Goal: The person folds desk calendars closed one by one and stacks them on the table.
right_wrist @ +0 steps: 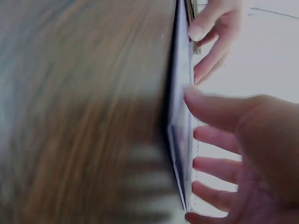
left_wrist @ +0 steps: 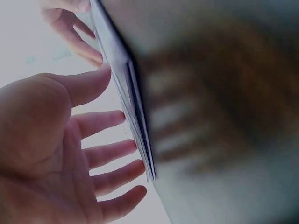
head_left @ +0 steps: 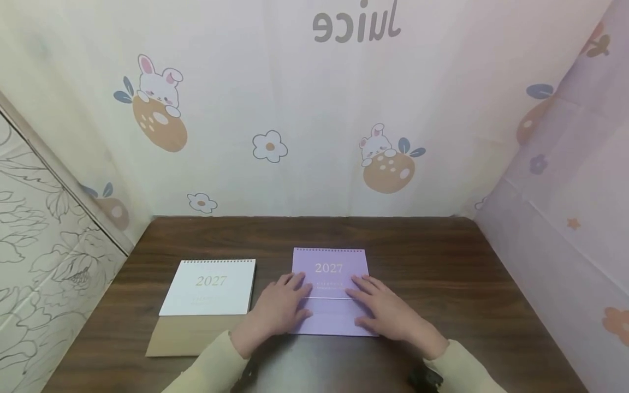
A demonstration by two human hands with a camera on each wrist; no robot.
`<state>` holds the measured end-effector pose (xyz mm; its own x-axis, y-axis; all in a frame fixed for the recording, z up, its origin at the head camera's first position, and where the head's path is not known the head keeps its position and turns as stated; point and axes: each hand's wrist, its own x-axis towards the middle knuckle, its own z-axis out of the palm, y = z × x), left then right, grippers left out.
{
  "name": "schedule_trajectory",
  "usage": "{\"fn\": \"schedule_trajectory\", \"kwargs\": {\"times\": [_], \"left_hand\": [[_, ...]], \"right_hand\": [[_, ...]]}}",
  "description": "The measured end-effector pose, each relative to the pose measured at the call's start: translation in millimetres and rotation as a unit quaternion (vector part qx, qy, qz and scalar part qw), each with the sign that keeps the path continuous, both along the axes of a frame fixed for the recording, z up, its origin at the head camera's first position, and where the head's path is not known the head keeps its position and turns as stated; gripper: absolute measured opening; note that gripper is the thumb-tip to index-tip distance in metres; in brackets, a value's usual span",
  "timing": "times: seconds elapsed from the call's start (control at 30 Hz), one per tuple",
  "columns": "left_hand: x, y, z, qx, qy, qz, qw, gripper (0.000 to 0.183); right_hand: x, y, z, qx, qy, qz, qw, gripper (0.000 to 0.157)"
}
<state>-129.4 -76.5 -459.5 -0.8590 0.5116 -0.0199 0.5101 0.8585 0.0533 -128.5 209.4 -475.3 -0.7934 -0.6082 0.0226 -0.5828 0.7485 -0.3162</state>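
A purple desk calendar (head_left: 329,321) lies flattened on the table, with gold "2027" on its cover, a ring binding along the far edge and a plain purple flap nearer me. My left hand (head_left: 277,307) rests at its left side, fingers spread and fairly straight. Across from it, my right hand (head_left: 388,310) touches the right side in the same way. In the left wrist view, the thumb and fingertips of the left hand (left_wrist: 65,135) meet the calendar's thin edge (left_wrist: 132,102). The right wrist view has the right hand (right_wrist: 247,154) along the opposite edge (right_wrist: 178,102).
To the left lies a white 2027 desk calendar (head_left: 208,299) with a tan base flap (head_left: 179,334), close to my left forearm. The dark wood table (head_left: 432,267) ends at a printed curtain (head_left: 314,180) behind, with more fabric (head_left: 570,196) on the right.
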Motion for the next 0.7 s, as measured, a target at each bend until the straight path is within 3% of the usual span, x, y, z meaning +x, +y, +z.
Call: {"fn": "schedule_trajectory", "kwargs": {"times": [0.13,0.3,0.5,0.6,0.7], "left_hand": [[-8.5,-5.0,4.4,0.05,0.006,0.032,0.9982,0.045],[-19.0,-11.5,6.5,0.106,-0.052,0.093,0.9887,0.041],[-24.4,-16.4,4.6,0.159,-0.136,0.159,0.9649,0.036],[-23.5,-16.1,4.5,0.18,-0.167,0.169,0.9545,0.037],[-23.2,-15.8,5.8,0.195,-0.176,0.171,0.9495,0.038]], "right_hand": [[-6.7,3.6,1.0,-0.008,0.041,-0.058,0.997,0.041],[-14.3,9.6,4.0,-0.024,0.057,-0.113,0.992,0.023],[-22.5,12.1,5.5,-0.032,-0.013,-0.178,0.983,0.016],[-25.6,11.4,4.7,-0.024,-0.06,-0.199,0.978,0.017],[-27.6,9.9,5.3,-0.023,-0.09,-0.201,0.975,0.016]]}}
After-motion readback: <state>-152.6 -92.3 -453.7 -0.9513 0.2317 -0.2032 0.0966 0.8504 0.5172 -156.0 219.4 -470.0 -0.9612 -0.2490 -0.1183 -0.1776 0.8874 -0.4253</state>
